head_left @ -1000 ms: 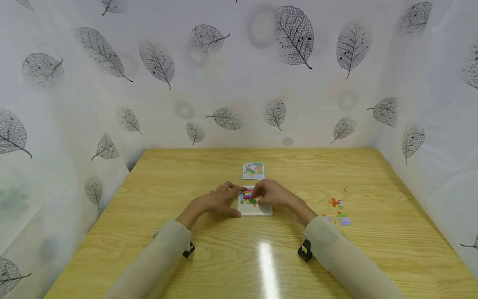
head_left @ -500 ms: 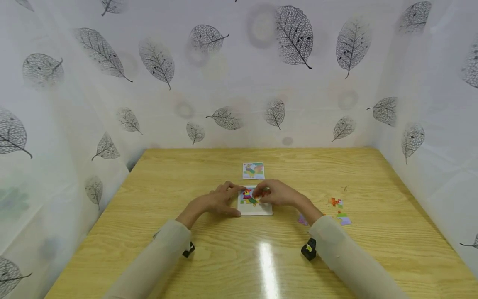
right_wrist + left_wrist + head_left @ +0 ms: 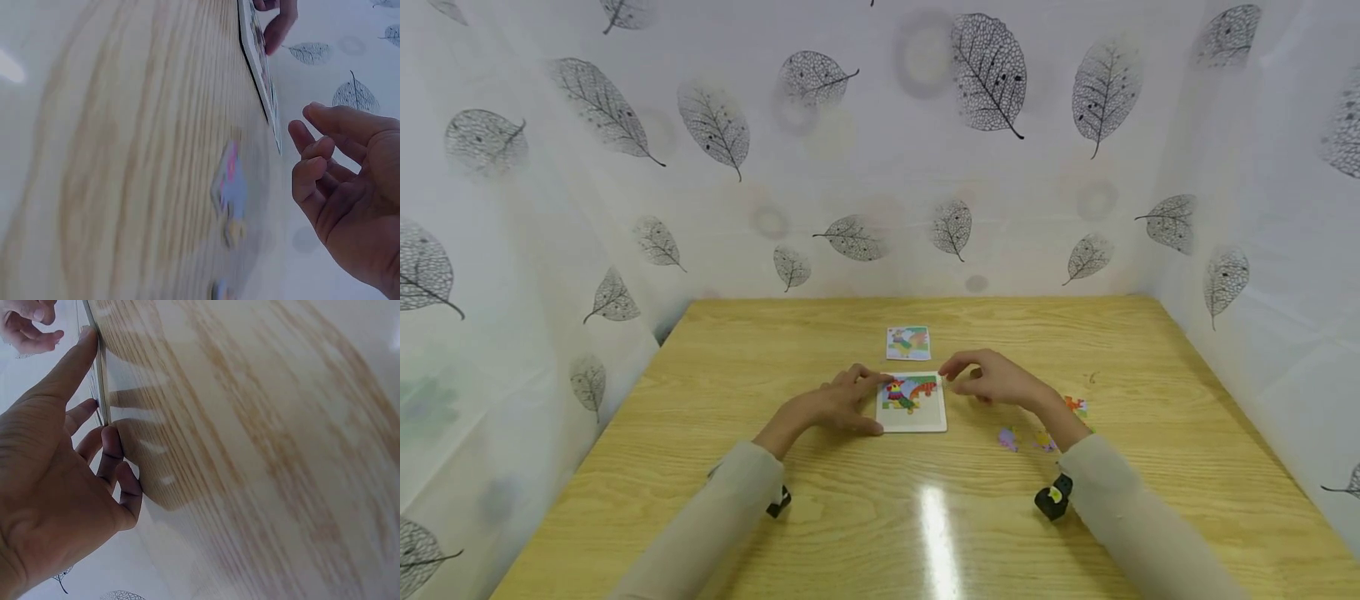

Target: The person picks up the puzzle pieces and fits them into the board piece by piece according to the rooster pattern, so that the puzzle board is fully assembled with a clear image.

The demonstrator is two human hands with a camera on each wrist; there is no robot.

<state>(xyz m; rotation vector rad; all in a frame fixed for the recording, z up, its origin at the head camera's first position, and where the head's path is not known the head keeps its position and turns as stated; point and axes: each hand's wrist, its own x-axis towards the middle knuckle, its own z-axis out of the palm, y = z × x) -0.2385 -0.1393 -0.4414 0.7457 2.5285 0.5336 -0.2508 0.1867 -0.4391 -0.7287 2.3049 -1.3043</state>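
Your left hand, fingers spread, touches the left side of the puzzle board; your right hand hangs empty just right of the board, loosely bent; puzzle pieces lie rightward too

- Right forearm partly hides loose puzzle pieces toward the right edge of the desk.
- Desk's near edge: cut off.
- Far-edge card: details too small.
- Lilac piece: blurred.
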